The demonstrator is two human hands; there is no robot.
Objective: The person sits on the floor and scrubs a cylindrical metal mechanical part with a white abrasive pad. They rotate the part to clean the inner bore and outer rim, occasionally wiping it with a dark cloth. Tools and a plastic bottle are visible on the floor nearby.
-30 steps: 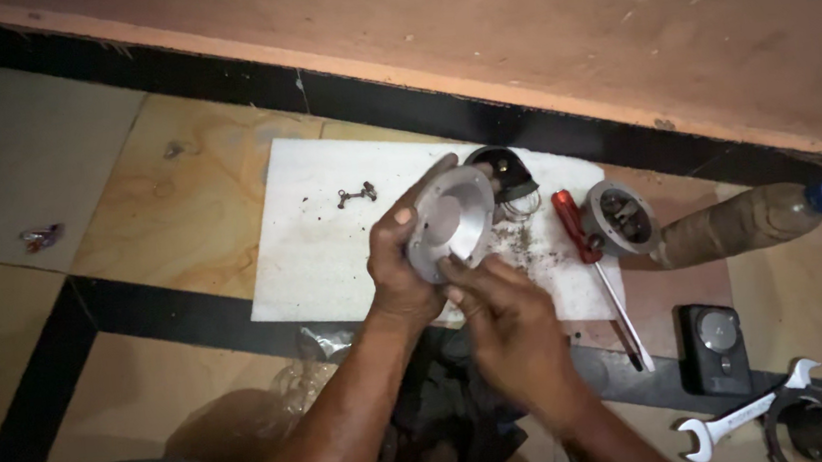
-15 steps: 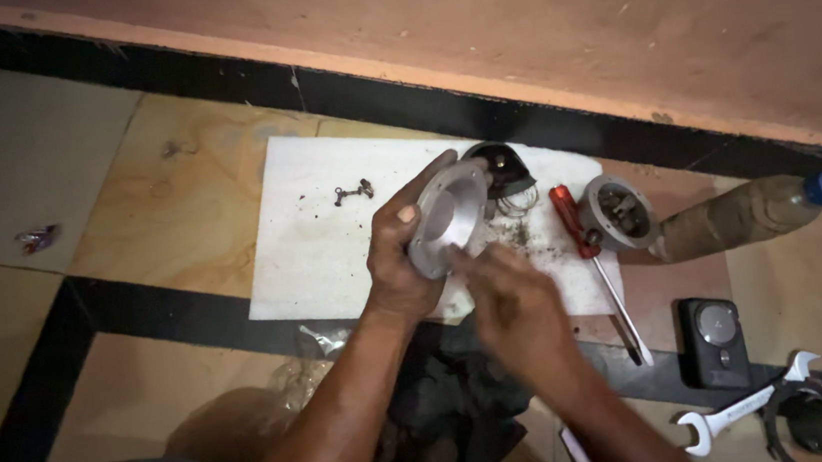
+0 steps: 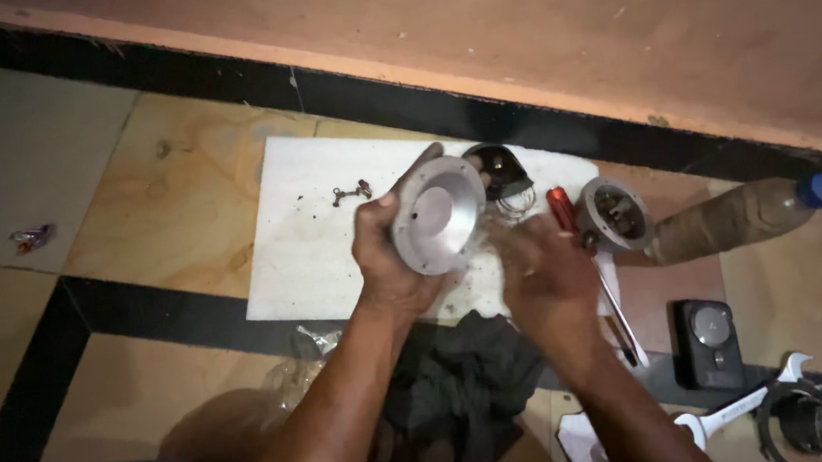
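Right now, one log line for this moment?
left hand: holds round metal flange | right hand: blurred, beside flange, grip unclear | below: white board | near: red-handled screwdriver

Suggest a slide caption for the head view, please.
Left hand grips a metal disc over a white sheet; right hand beside it.

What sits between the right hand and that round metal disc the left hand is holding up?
Nothing visible does. The left hand grips the metal disc, and the blurred right hand sits just beside its rim with only open air between.
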